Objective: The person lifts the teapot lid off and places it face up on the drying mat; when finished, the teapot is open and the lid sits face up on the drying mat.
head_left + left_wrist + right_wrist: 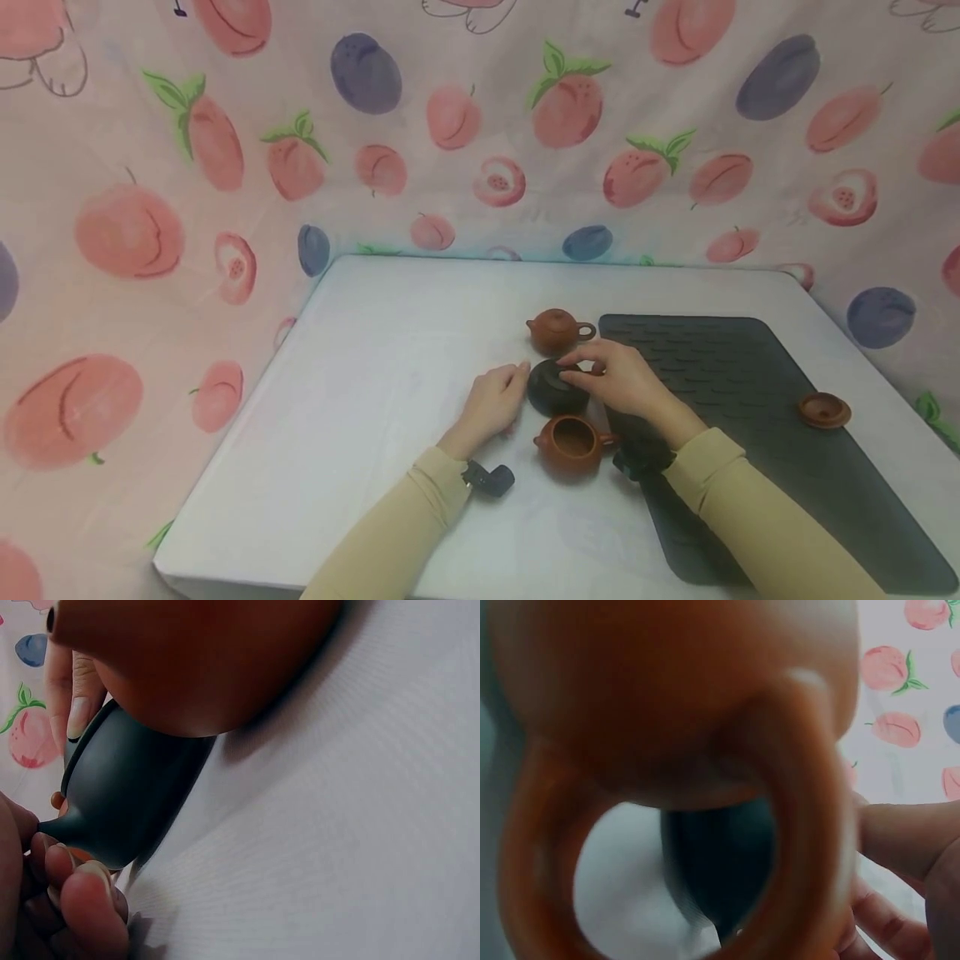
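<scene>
A black teapot [553, 398] stands on the white table between two brown ones. My left hand [491, 404] is at its left side; in the left wrist view the thumb and a fingertip pinch the tip of the black spout [56, 827]. Over the top, my right hand [618, 375] pinches the black lid [561, 375] with thumb and forefinger; its knob is mostly hidden by the fingers. Nearer to me sits a lidless brown teapot [570, 454], its handle [802, 795] looming large in the right wrist view. Behind stands a lidded brown teapot [553, 333].
A dark ribbed mat [697, 354] covers the right part of the table, under my right forearm. On its right edge lies a brown lid [823, 411]. A fruit-print cloth [465, 192] hangs behind the white table [360, 375].
</scene>
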The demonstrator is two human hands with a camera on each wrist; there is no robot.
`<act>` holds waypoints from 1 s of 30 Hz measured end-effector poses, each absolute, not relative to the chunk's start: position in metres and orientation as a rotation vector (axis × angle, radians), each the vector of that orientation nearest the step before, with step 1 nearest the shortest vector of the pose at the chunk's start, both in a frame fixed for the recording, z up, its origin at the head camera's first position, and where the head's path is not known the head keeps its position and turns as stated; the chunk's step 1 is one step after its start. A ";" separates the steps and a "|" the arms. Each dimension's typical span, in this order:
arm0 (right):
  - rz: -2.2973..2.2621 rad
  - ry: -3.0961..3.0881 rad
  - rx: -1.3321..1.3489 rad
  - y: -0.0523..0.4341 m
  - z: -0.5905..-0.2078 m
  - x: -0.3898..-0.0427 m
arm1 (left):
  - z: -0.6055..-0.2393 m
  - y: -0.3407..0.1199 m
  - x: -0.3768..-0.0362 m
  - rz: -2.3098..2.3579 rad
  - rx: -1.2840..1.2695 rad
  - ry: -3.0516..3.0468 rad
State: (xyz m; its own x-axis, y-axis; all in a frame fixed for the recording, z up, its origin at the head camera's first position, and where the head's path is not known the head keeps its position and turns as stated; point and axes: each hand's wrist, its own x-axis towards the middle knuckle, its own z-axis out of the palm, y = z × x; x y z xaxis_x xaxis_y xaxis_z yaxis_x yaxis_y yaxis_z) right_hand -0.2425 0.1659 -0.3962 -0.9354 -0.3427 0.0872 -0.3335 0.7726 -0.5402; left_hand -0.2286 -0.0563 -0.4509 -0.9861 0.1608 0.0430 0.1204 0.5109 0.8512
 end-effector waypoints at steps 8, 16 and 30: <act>-0.926 2.955 -0.551 0.166 -0.396 -0.242 | -0.449 -0.055 -0.229 1.514 0.261 2.698; -0.943 2.970 -0.563 0.164 -0.396 -0.241 | -0.448 -0.056 -0.228 1.508 0.253 2.697; -0.997 3.008 -0.599 0.167 -0.403 -0.239 | -0.452 -0.056 -0.229 1.511 0.245 2.689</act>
State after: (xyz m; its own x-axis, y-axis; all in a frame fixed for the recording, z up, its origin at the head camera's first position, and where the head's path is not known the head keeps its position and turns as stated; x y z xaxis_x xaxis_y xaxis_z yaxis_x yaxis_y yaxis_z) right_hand -0.2389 0.1675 -0.4028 -0.9277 -0.3201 0.1923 -0.3716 0.7404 -0.5601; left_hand -0.2292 -0.0561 -0.4519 -0.9864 0.1606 0.0357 0.1140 0.5111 0.8519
